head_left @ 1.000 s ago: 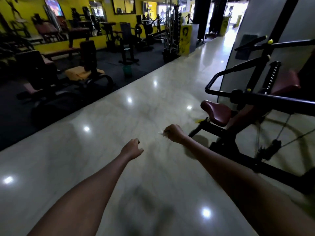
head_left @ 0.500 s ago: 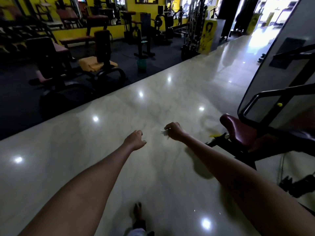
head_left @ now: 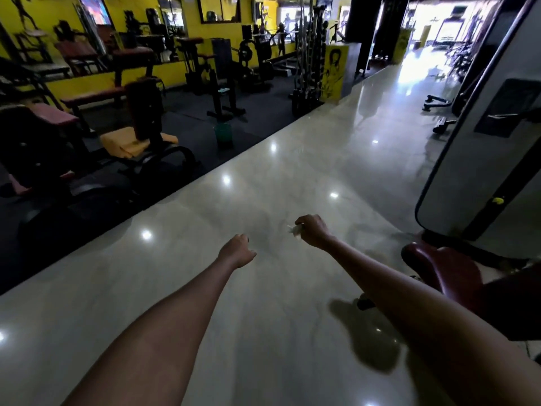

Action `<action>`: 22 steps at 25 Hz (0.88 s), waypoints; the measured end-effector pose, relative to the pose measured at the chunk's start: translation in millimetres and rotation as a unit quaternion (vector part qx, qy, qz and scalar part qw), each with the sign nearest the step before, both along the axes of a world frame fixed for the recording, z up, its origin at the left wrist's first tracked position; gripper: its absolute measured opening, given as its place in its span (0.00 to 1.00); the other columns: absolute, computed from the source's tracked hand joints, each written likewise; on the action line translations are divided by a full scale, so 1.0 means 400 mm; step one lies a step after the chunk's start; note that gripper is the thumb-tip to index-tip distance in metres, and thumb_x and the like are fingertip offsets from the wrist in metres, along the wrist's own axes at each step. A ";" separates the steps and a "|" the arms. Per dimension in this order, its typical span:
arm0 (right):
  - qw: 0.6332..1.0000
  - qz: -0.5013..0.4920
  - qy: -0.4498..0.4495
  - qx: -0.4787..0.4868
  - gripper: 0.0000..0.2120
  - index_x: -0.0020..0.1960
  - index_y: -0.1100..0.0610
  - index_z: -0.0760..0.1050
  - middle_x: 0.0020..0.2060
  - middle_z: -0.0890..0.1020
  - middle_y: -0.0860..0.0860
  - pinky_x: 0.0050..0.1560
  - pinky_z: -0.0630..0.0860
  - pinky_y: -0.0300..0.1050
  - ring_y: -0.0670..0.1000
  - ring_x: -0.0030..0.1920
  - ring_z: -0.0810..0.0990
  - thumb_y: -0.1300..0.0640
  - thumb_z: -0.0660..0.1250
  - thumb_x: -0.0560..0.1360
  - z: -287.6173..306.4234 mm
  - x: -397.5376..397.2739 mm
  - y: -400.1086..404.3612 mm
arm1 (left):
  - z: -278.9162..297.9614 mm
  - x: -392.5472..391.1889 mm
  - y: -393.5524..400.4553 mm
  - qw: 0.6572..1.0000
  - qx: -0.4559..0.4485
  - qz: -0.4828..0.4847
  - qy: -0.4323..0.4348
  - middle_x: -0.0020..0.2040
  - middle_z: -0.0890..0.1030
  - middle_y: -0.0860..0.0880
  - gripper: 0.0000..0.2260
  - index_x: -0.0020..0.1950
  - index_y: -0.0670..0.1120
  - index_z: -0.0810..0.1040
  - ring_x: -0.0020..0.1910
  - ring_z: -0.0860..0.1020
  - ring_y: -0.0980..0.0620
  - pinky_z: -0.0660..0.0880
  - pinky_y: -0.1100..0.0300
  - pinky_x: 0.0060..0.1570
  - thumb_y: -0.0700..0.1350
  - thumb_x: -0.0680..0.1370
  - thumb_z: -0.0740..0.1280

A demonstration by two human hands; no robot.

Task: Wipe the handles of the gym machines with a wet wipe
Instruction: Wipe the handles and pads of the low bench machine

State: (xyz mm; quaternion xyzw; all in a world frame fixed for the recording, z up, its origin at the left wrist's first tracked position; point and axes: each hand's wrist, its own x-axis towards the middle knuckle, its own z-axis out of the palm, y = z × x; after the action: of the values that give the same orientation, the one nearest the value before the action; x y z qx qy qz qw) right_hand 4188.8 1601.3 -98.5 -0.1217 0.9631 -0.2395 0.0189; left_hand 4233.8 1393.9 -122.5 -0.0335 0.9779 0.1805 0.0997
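My right hand (head_left: 312,230) is stretched out over the shiny floor and grips a small crumpled white wet wipe (head_left: 295,230) that pokes out at its left side. My left hand (head_left: 237,252) is held out beside it, a little lower and to the left, fingers curled into a loose fist with nothing in it. A gym machine with a dark red seat (head_left: 445,271) and a grey shroud (head_left: 480,159) stands close on the right; its handles are out of view. Neither hand touches any machine.
A pale polished floor strip (head_left: 292,177) runs ahead toward a bright doorway. Left of it, on black matting, stand several machines and benches, one with a yellow pad (head_left: 128,143), and a green bucket (head_left: 223,133). A weight rack (head_left: 307,54) stands further back.
The view has swung left and forward: the machine on the right has slid toward the frame edge and its black bars have left the view. Both hands keep their pose, the wipe still held.
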 end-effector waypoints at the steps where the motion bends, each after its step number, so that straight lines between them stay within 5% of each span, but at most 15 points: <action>1: 1.000 -0.013 0.000 -0.001 0.16 0.58 0.67 0.77 0.56 0.79 0.64 0.55 0.73 0.48 0.60 0.57 0.78 0.70 0.60 0.72 -0.004 -0.050 0.004 | -0.002 -0.056 0.004 1.000 -0.005 -0.010 -0.006 0.67 0.69 0.41 0.22 0.67 0.40 0.68 0.65 0.70 0.44 0.68 0.56 0.60 0.49 0.77 0.65; 8: 0.999 -0.040 -0.010 0.022 0.16 0.61 0.64 0.75 0.57 0.78 0.63 0.55 0.76 0.51 0.60 0.56 0.78 0.67 0.62 0.74 -0.069 -0.470 0.098 | -0.034 -0.500 0.065 0.998 -0.031 -0.044 -0.023 0.68 0.68 0.41 0.23 0.69 0.40 0.66 0.66 0.70 0.44 0.68 0.55 0.62 0.51 0.78 0.64; 17: 0.999 -0.044 0.016 0.019 0.06 0.39 0.66 0.80 0.42 0.83 0.62 0.44 0.78 0.53 0.59 0.44 0.81 0.66 0.66 0.71 -0.022 -1.051 0.256 | 0.043 -1.100 0.269 0.997 -0.017 -0.075 -0.013 0.69 0.68 0.41 0.23 0.69 0.40 0.66 0.67 0.69 0.44 0.67 0.56 0.62 0.50 0.78 0.63; 22: 0.998 -0.068 0.001 0.016 0.07 0.38 0.66 0.81 0.41 0.83 0.62 0.44 0.78 0.52 0.58 0.44 0.82 0.68 0.64 0.70 -0.059 -1.307 0.365 | 0.000 -1.391 0.410 0.992 -0.034 -0.114 -0.038 0.70 0.67 0.41 0.24 0.70 0.40 0.65 0.67 0.69 0.44 0.67 0.56 0.62 0.51 0.78 0.63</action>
State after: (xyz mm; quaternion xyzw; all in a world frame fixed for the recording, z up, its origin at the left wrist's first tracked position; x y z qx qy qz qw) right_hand 3665.9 1747.2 -122.1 -0.0560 0.9729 -0.2242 0.0038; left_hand 3677.5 1557.9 -122.5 0.0683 0.9765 0.1327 0.1557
